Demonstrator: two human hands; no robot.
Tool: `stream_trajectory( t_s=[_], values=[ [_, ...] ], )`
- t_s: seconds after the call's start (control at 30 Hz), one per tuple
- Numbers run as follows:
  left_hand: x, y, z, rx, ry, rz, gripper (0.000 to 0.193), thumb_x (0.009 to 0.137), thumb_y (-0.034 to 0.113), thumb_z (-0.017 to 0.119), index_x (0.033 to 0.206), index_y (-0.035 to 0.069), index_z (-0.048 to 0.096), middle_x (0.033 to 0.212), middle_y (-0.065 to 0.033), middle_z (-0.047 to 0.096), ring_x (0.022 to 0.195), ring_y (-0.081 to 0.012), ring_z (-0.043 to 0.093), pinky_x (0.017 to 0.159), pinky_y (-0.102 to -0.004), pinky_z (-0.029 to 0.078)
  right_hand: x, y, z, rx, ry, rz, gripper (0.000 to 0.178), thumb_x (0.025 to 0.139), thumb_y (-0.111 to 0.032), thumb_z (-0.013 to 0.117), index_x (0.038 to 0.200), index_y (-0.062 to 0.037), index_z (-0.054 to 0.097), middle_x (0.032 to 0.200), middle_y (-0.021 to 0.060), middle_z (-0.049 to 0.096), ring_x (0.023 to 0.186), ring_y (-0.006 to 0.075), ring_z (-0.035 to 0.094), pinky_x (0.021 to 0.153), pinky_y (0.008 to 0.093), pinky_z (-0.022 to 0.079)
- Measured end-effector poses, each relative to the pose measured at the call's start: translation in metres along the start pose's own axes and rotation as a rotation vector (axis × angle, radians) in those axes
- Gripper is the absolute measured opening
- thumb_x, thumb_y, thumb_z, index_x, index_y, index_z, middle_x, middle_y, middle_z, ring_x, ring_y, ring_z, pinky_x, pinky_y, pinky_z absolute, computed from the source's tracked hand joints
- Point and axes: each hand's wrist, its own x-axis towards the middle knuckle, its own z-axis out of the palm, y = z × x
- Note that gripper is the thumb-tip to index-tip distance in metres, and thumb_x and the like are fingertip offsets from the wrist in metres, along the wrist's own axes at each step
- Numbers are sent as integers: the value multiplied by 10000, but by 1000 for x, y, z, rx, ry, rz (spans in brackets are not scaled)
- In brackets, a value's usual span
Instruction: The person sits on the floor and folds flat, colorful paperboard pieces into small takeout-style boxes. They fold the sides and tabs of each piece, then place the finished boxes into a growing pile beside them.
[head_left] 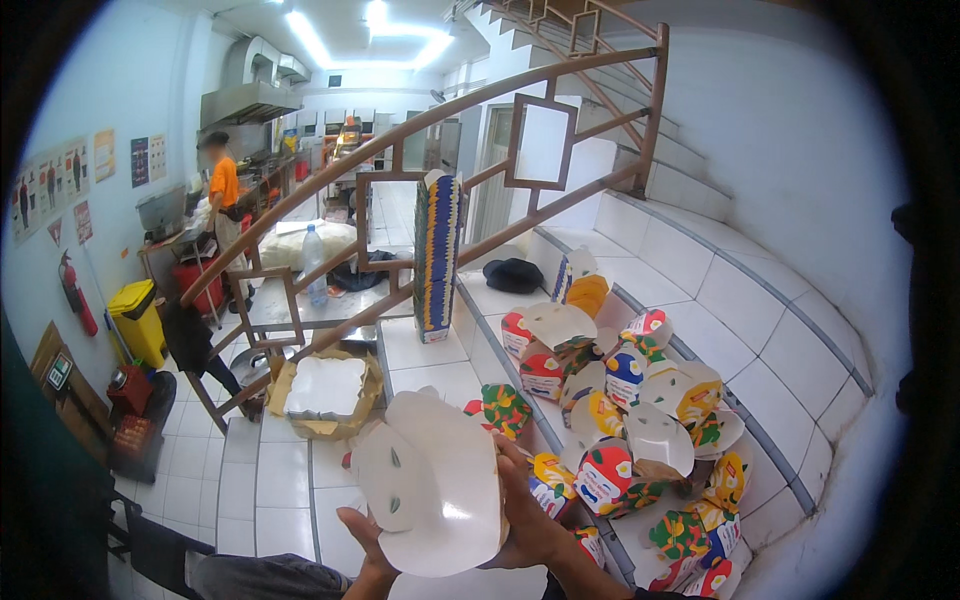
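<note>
Head view: white glazed-tile stairs [700, 265], grey-edged, rise far right; brown metal railing [398, 138] slants across to left. Folded cartons [655, 440], printed card, curved flaps, heaped right over step edges. Ridged carton tower [437, 265] upright, far, by railing. Held carton [450, 490]: near centre, between hands, smooth white inside, rounded, slotted flap. White card stack [325, 385], left, in torn brown paper [370, 385]. Tile shows between stack and tower, some room. Right hand [525, 510] pinches carton's right edge. Left hand [375, 560] at lower-left edge, thumb spread; other fingers hidden, can't tell.
</note>
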Motion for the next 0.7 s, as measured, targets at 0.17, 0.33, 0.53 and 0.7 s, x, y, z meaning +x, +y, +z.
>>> stream_trajectory(
  t_s=[0.17, 0.33, 0.53, 0.7],
  values=[
    [3, 4, 1, -71, 4, -51, 1089, 775, 871, 122, 1486, 50, 198, 1390, -111, 416, 1283, -200, 407, 1088, -350, 337, -3, 0, 0, -20, -26, 11, 1216, 587, -319, 890, 1490, -150, 94, 1509, 242, 51, 1410, 461, 60, 1135, 547, 168],
    [5, 8, 16, -39, 52, 50, 1073, 776, 866, 73, 1502, 81, 158, 1452, -112, 361, 1333, -229, 362, 1120, -376, 287, 4, -12, -12, -24, 4, -8, 1193, 609, -281, 889, 1486, -138, 93, 1497, 244, 109, 1395, 454, 133, 1135, 529, 200],
    [9, 25, 26, 39, -24, 210, 986, 793, 853, 194, 1516, 183, 158, 1535, -147, 232, 1411, -319, 230, 1143, -506, 188, -44, -41, -82, -269, 356, 345, 1207, 619, -301, 896, 1477, -57, 82, 1465, 192, 272, 1350, 316, 322, 1102, 424, 315],
    [2, 45, -1, 385, 228, 250, 941, 808, 770, 395, 1475, 123, 241, 1452, -172, 350, 1361, -321, 315, 1089, -529, 269, -146, -26, -187, -979, 718, 798, 1099, 645, -296, 876, 1446, -61, 160, 1456, 195, 292, 1349, 326, 325, 1098, 424, 319]
  ],
)
